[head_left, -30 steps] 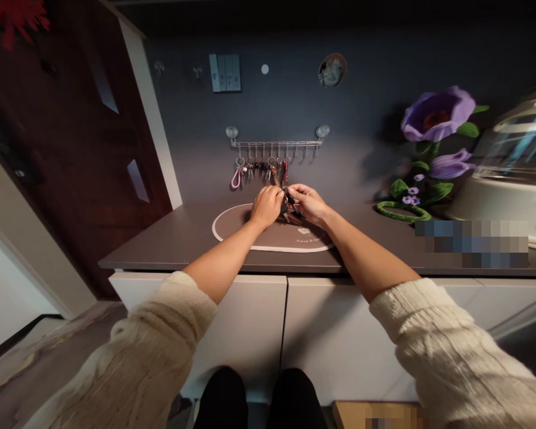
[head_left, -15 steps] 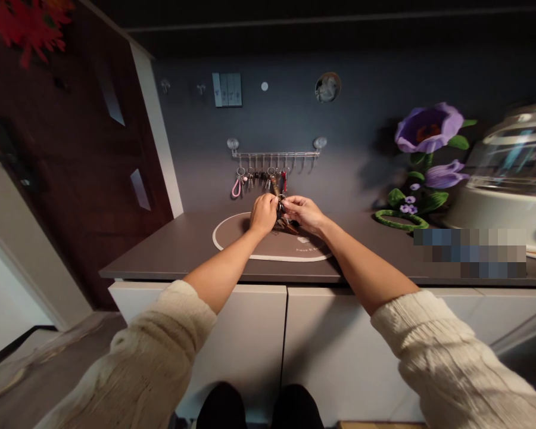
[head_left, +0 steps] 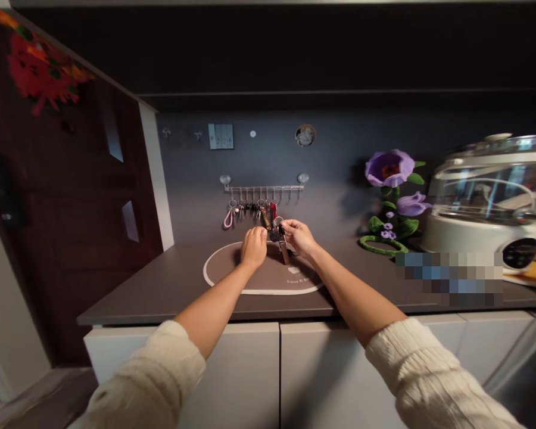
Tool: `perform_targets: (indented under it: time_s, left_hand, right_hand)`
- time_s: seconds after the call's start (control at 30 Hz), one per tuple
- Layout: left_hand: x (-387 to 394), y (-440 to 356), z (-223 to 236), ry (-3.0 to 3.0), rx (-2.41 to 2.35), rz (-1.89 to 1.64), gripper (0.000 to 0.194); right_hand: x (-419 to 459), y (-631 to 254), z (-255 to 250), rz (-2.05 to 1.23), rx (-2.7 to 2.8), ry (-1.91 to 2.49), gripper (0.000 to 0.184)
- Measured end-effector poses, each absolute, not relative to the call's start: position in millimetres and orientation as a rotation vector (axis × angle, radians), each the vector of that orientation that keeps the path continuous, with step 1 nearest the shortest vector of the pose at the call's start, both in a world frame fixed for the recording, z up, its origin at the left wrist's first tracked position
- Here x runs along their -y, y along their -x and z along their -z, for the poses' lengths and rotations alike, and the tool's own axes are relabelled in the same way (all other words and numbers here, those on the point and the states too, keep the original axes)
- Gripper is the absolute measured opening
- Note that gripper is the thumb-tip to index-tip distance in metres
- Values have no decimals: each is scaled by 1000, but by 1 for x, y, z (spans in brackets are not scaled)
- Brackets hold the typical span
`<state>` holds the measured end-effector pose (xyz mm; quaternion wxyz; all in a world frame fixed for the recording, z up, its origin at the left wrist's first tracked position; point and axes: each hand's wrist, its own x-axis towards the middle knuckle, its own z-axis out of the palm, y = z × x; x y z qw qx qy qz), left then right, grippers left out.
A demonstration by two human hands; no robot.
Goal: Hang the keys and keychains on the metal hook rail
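Observation:
Both my hands are stretched out over a dark counter, just below a wall rack of hooks (head_left: 263, 188) hung with several key sets. My left hand (head_left: 254, 246) is closed, its fingers curled beside a bunch of keys (head_left: 280, 240). My right hand (head_left: 297, 236) pinches the ring of that bunch, and a brown fob dangles from it above the oval brown mat (head_left: 259, 280). A pink loop keyring (head_left: 228, 218) hangs at the rack's left end.
A purple fabric flower (head_left: 390, 168) with green stem stands at the right. Beyond it sits a white appliance with a clear lid (head_left: 486, 202). A dark wooden door (head_left: 67, 196) is at the left. White cabinet fronts (head_left: 277, 375) lie below the counter.
The camera has tilted up and pulled back, so counter and rack sit lower in view. My hands stay together on the keys, now raised slightly toward the rack.

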<state>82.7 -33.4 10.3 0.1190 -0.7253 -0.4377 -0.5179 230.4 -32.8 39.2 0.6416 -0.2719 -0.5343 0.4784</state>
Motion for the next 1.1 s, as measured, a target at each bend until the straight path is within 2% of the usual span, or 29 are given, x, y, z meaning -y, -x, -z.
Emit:
perform_targets:
  time_s: [0.17,0.47,0.67,1.1]
  left_hand:
    - [33,-84,-7,2171,1280,1381,29]
    - [34,-86,-5,2183,1276,1322,29]
    - [33,-87,-4,2182,1286,1296,29]
    - [32,-85,-4,2154,1322,1311,27]
  right_hand:
    - [21,-240,-61,-1064,1169,618,30]
    - [-9,-245,-104,-949,1051,801,5]
    - [-28,-236,-114,-927,985,869,19]
    - [-51,-225,-98,-883,910,922,15]
